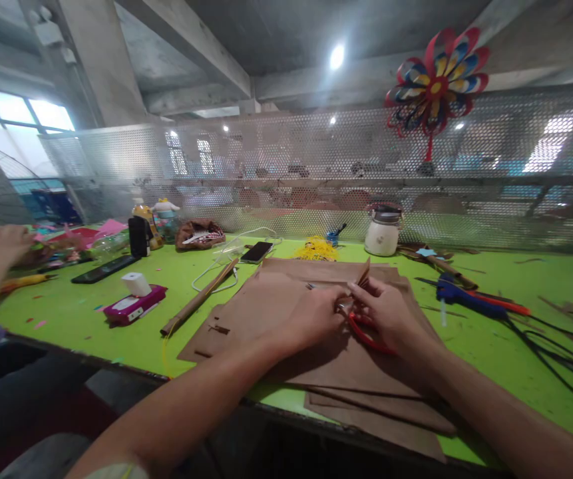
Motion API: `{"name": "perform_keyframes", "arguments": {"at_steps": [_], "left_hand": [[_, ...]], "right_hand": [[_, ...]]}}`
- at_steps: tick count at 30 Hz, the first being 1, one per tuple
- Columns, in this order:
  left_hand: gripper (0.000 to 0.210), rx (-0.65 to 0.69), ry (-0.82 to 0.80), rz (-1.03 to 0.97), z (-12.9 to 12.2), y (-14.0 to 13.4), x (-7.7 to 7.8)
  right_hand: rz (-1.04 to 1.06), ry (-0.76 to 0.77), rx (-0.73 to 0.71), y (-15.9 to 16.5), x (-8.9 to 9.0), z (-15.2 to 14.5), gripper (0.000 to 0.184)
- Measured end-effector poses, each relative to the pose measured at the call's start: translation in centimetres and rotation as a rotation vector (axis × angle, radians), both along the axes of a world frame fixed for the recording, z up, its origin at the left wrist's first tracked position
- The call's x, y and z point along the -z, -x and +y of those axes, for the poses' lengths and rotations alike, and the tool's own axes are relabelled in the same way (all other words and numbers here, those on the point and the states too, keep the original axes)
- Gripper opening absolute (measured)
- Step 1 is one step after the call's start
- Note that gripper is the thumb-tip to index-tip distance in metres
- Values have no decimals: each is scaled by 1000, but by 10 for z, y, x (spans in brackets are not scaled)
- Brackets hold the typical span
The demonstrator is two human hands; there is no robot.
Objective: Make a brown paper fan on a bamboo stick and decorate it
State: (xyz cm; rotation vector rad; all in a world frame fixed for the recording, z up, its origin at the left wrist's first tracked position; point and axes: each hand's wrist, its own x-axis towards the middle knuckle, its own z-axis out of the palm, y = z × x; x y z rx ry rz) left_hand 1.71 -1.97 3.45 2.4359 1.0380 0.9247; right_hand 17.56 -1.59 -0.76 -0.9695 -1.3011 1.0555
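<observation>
Forearms: both reach in from the near edge, converging over the brown sheets.
Red-handled scissors: above the sheets, between the hands; which hand bears them cannot be told.
Left hand: back upward, fingers curled; their grip is hidden.
Right hand: turned inward, fingertips pinching a brown piece.
White jar: beyond the sheets; front mark too small to read.
</observation>
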Motion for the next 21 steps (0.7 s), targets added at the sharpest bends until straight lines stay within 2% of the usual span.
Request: {"name": "perform_keyframes", "arguments": {"at_steps": [2,4,7,9,11,12,14,16,18,21], "left_hand": [[8,-56,34,-67,4,11,-18],[15,-113,45,-101,18,36,-35],[17,-263,65,8,46,103,-52],[20,-487,77,203,56,159,-56],[25,-742,113,450,55,209,-52],[27,-805,136,499,51,230,-47],[31,-846,167,547,41,256,-33],[37,-842,223,575,36,265,-17],[43,-826,281,578,37,263,-5],[42,-821,321,570,44,255,5]], "right_hand": [[72,76,102,-8,-3,3,32],[108,91,145,-17,-5,8,30],[124,133,149,-26,-2,16,28],[101,162,126,-28,3,18,26],[69,166,72,-26,5,17,24],[61,170,42,-24,5,16,24],[61,181,-9,-20,4,12,25],[61,196,-26,-16,1,9,25],[29,173,-11,-13,-1,7,25],[-58,85,59,-14,-1,8,27]]}}
